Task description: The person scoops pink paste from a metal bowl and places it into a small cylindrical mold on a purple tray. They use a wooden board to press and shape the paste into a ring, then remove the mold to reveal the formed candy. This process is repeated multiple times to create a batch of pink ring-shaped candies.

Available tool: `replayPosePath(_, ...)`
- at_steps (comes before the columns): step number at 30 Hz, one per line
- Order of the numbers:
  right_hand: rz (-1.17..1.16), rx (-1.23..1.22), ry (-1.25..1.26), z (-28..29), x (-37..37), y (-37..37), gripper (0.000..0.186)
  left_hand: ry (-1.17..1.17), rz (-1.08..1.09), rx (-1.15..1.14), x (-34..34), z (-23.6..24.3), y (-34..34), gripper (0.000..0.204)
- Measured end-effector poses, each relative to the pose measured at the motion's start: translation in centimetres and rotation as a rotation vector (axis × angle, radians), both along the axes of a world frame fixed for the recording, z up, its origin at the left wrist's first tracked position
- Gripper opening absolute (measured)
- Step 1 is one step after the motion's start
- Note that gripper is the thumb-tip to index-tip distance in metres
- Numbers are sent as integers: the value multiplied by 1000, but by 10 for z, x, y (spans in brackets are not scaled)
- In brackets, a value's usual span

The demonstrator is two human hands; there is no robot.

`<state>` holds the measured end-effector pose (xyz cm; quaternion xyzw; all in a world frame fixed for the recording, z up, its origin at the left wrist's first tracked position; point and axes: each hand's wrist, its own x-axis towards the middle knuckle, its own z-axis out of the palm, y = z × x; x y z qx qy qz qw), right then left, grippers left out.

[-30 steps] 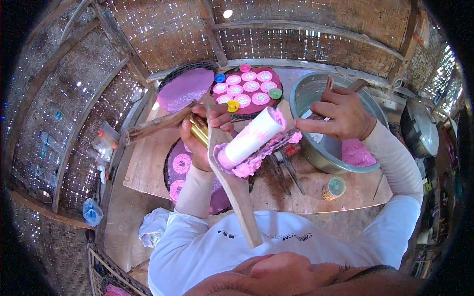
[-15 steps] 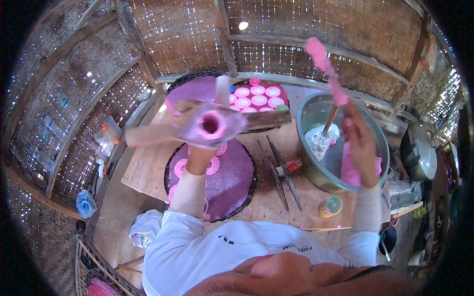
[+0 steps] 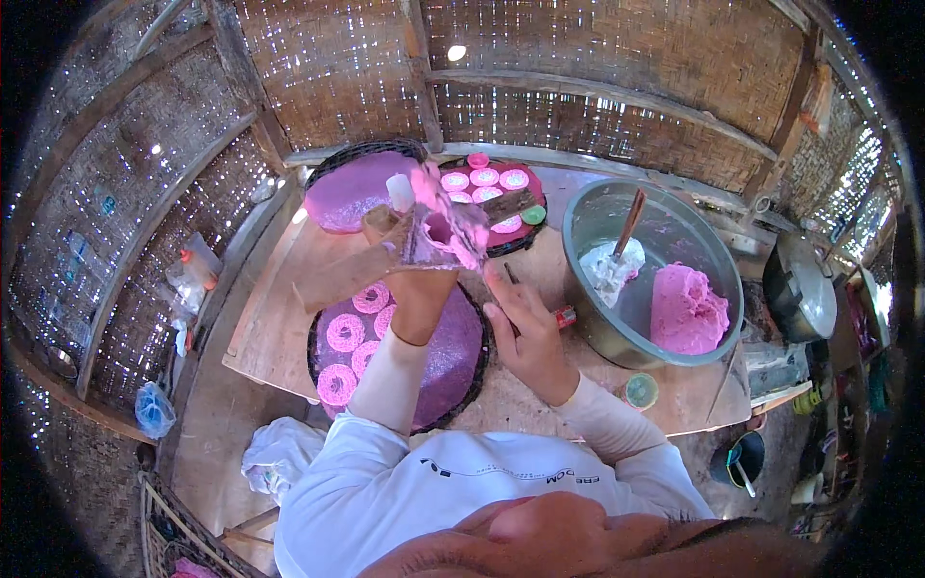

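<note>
My left hand (image 3: 419,299) is closed round the wooden press (image 3: 342,275), raised over the near tray, with its pink-smeared opening turned up and a white cylinder (image 3: 398,191) behind. My right hand (image 3: 530,342) grips a narrow spatula (image 3: 453,222) coated in pink dough, which lies against that opening. Below them is a round purple tray (image 3: 438,371) holding several lacy pink rings (image 3: 345,332). At the right, a metal basin (image 3: 578,202) holds a lump of pink dough (image 3: 689,308), a white mass (image 3: 607,275) and an upright stick (image 3: 631,217).
A purple tray (image 3: 352,183) and a tray of pink rounds (image 3: 515,180) stand at the back. A green cup stack (image 3: 641,390) is near the table's front edge. A dark pot (image 3: 800,299) stands right, a white cloth (image 3: 284,453) lower left.
The press has turned opening-up, and the white cylinder moved behind it. My right hand lifted a dough-coated spatula from the basin and brought it left and down to the opening.
</note>
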<state>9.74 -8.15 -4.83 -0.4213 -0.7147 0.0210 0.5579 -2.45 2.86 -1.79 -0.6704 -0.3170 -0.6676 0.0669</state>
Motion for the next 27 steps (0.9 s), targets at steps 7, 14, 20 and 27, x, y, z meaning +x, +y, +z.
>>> replayPosePath(7, 43, -81, -91, -17, 18, -28, 48, -257, -374, -350, -23, -19, 18, 16)
replayPosePath(14, 40, 33, -141, 5, 52, -34, 43, -336, -539, -377, -28, -12, 22, 22)
replayPosePath(20, 523, -432, 512, 29, 13, -27, 39, -25, -279, -298, -13, -11, 4, 37)
replayPosePath(27, 555, -599, 575, -4, 14, -21, 40, -35, -370, -308, -16, -19, 13, 33)
